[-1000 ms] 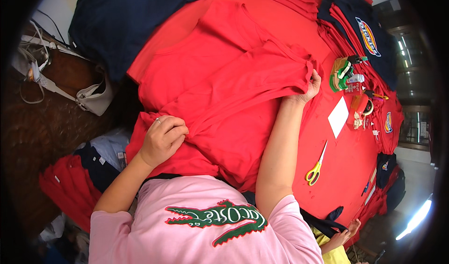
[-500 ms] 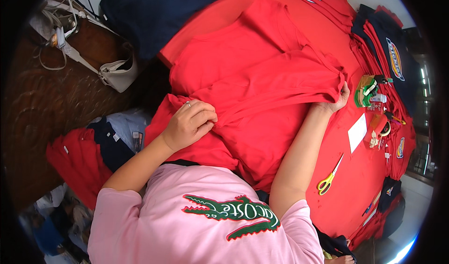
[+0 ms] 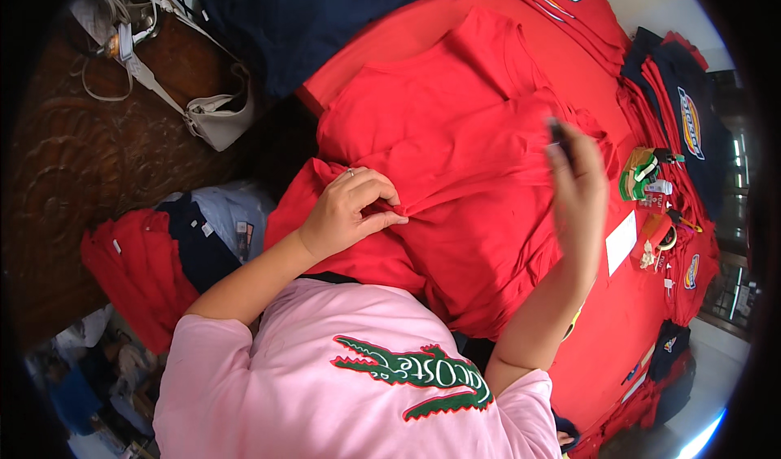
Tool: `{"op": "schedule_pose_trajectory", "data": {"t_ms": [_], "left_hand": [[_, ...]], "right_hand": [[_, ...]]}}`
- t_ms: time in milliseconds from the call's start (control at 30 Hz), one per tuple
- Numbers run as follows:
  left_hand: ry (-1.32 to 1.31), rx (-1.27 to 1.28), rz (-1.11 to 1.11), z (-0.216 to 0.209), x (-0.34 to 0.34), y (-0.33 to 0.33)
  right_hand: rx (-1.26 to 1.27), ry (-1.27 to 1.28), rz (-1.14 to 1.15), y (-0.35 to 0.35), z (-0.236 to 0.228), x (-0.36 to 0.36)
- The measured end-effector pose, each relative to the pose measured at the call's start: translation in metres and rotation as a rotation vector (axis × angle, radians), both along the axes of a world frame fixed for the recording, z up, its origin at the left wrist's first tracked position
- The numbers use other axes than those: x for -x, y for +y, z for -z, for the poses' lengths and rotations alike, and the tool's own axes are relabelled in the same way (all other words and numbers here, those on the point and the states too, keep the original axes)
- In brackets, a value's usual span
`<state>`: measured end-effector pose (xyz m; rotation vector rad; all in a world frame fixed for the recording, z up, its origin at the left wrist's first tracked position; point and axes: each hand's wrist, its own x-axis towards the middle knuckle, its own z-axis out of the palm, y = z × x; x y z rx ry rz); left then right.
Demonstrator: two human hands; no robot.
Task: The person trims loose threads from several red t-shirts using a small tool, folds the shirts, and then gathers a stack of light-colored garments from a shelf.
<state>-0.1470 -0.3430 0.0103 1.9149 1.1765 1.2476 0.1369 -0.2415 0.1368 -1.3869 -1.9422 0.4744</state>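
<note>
A red garment (image 3: 423,125), sleeveless at its far edge, lies rumpled in front of me and over the table edge. My left hand (image 3: 350,211) pinches a fold of it between thumb and fingers. My right hand (image 3: 584,182), smeared by motion, is raised over the garment's right side. Its fingers are closed round a small dark object (image 3: 558,133), too blurred to name. Behind my right forearm a bit of the scissors' yellow handle (image 3: 574,322) shows.
The red-covered table (image 3: 582,369) carries a white paper (image 3: 621,243), a tape roll (image 3: 667,239) and a green container (image 3: 634,174) on the right. Folded red and navy shirts (image 3: 690,121) line its far right. Navy cloth (image 3: 325,19) lies at the back. Left are stacked garments (image 3: 134,264) and a pale bag (image 3: 221,117).
My right hand has let go of the garment's right edge and risen, now with a small dark object. My left hand keeps its pinch. My right forearm now covers most of the scissors.
</note>
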Motion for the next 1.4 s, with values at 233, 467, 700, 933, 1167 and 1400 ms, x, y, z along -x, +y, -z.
{"op": "schedule_pose_trajectory", "data": {"t_ms": [233, 467, 700, 933, 1167, 1400], "left_hand": [[0.007, -0.045, -0.022, -0.02, 0.0, 0.004], [0.0, -0.025, 0.012, -0.027, 0.005, 0.003], [-0.032, -0.023, -0.044, -0.026, 0.002, 0.004], [-0.012, -0.028, -0.06, -0.027, 0.001, 0.007], [-0.013, -0.031, -0.067, -0.027, 0.001, 0.007], [-0.015, -0.05, -0.078, -0.028, 0.002, 0.007]], "right_hand": [[0.315, -0.146, -0.337, -0.098, 0.014, 0.057], [0.241, -0.144, -0.271, -0.105, 0.02, 0.068], [0.054, -0.246, -0.13, -0.116, 0.037, 0.075], [0.019, -0.205, -0.079, -0.118, 0.043, 0.076], [-0.008, -0.18, -0.089, -0.117, 0.04, 0.08], [0.023, -0.149, -0.037, -0.117, 0.043, 0.081]]}}
